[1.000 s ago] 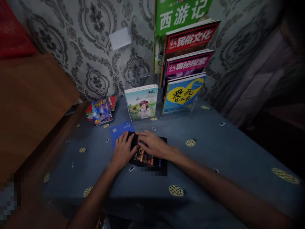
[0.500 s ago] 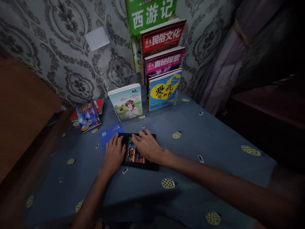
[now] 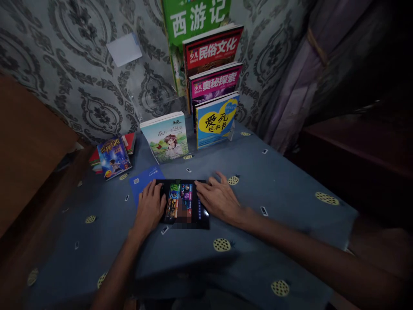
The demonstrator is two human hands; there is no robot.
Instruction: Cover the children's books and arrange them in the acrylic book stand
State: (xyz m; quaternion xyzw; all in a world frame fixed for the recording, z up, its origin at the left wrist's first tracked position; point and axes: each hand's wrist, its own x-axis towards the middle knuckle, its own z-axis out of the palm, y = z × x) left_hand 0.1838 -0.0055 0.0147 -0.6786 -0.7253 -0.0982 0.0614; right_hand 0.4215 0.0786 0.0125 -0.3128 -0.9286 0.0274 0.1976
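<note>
A black, glossy tablet (image 3: 202, 220) lies flat on the table, with blocks of colourful pictures lit up in the middle of its screen. My left hand (image 3: 150, 206) rests at its left edge, fingers stretched forward and the thumb lying apart. Over the right side of the screen is my right hand (image 3: 222, 200), its fingers extended and partly spread, with the fingertips near the upper right part. Neither palm can be seen. A blue sheet (image 3: 142, 178) with a QR code sticks out behind my left hand.
A white-covered book with a drawn figure (image 3: 169, 140) stands behind the tablet. To its right, a blue and yellow book (image 3: 214, 122) stands before several taller books in a clear rack. A small stack with a blue-purple book (image 3: 113, 159) lies left. Patterned cloth (image 3: 258, 254) covers the table.
My right hand has moved right, from the middle of the screen to its right side, uncovering more pictures. My left hand stays at the left edge. The view has shifted slightly.
</note>
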